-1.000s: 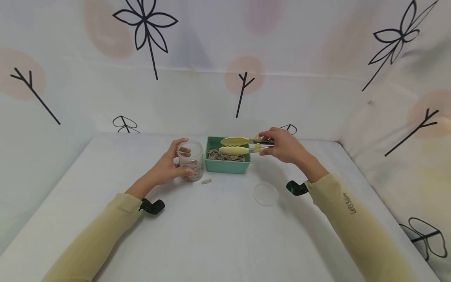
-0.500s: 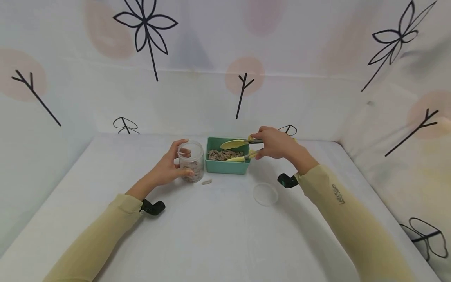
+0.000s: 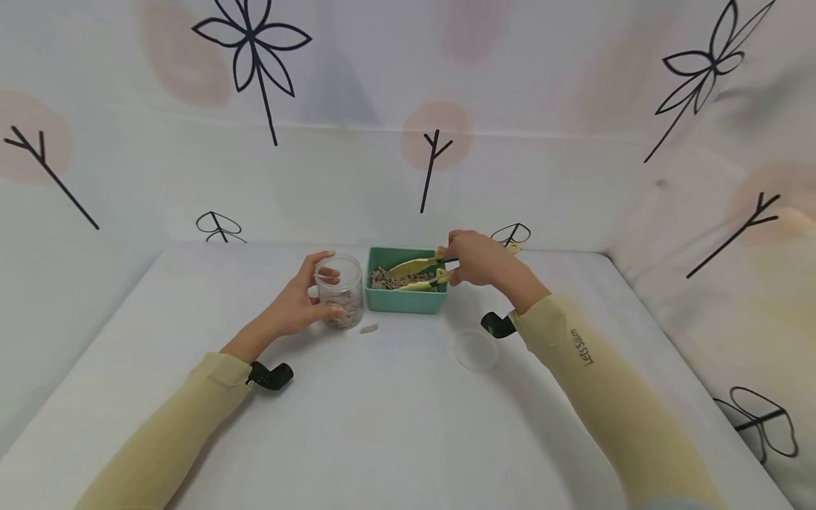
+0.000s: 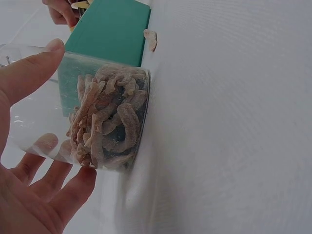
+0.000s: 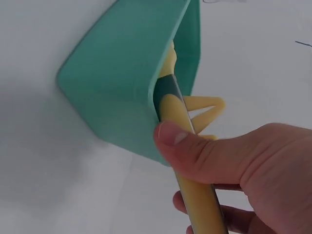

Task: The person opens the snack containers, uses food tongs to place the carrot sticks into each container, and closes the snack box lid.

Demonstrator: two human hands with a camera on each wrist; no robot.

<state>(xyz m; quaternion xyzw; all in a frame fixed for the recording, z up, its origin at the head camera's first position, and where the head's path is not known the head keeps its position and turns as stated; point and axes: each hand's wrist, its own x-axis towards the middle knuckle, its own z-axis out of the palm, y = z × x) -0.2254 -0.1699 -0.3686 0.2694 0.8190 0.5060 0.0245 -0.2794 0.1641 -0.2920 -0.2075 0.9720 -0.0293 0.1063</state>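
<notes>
My left hand (image 3: 296,301) grips a clear plastic jar (image 4: 34,117) that stands upright on the table, with thumb and fingers around its wall. Brownish, twisted dried strips (image 4: 109,117) fill the jar's lower part. Right beside it stands a green rectangular box (image 3: 406,303) holding more such strips (image 3: 382,280). My right hand (image 3: 481,261) holds yellow-tipped tongs (image 5: 195,195) by their arms, over the box's right side. The tongs' two heads are spread and reach down among the strips; in the right wrist view the box wall hides their ends.
One loose strip (image 3: 369,329) lies on the white table in front of the jar and box. A round clear lid (image 3: 474,350) lies flat at the right, near my right forearm. Patterned cloth (image 3: 319,184) hangs behind the table.
My right hand has moved left and lowered the tongs from above the box down into the strips, their heads spreading wider. The left hand stays on the jar.
</notes>
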